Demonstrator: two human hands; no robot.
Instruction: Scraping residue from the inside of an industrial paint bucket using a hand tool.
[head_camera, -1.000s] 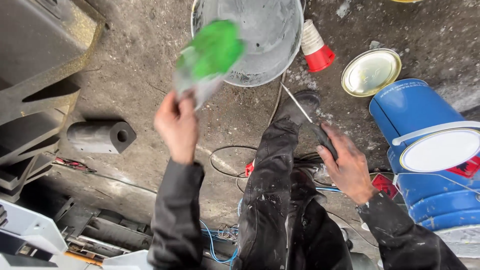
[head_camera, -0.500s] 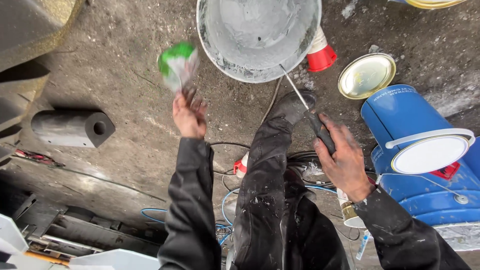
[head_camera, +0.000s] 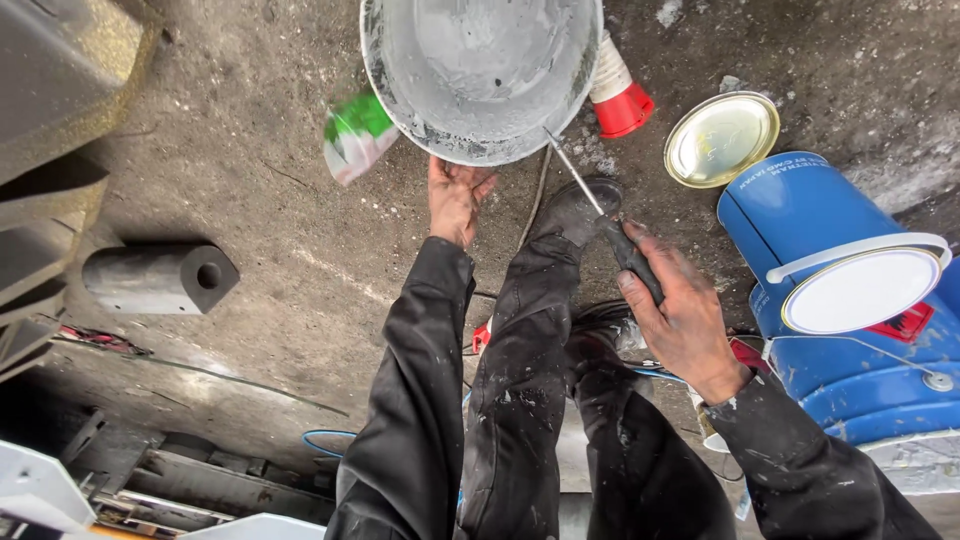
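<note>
The grey metal bucket (head_camera: 482, 75), paint-crusted inside, is set on the concrete floor (head_camera: 230, 200) at top centre, straight ahead of the person's boot (head_camera: 578, 208). Its near rim is met by the left hand (head_camera: 455, 198) from below: palm up, fingers spread and unclenched, tips at or just under the rim; whether the rim is actually gripped can't be told. A thin metal rod (head_camera: 575, 180) is laid w/ its long axis running diagonally, tip touching the bucket's lower-right rim, black handle down-right. That handle is clenched in the right hand (head_camera: 680, 320), fist wrapped round it, well back from the bucket. So the left hand is the nearer one to the bucket; the right is linked to it only via the rod.

Just left of the bucket, a green-and-white plastic bag (head_camera: 355, 140) is lying on the floor, apart from the left hand. A red-and-white plug (head_camera: 620, 95) is tucked beside the bucket's right wall. Further right: a gold tin lid (head_camera: 722, 138), then blue paint drums (head_camera: 830, 290) w/ a white lid. A black cylinder (head_camera: 160, 280) is seen far left.
</note>
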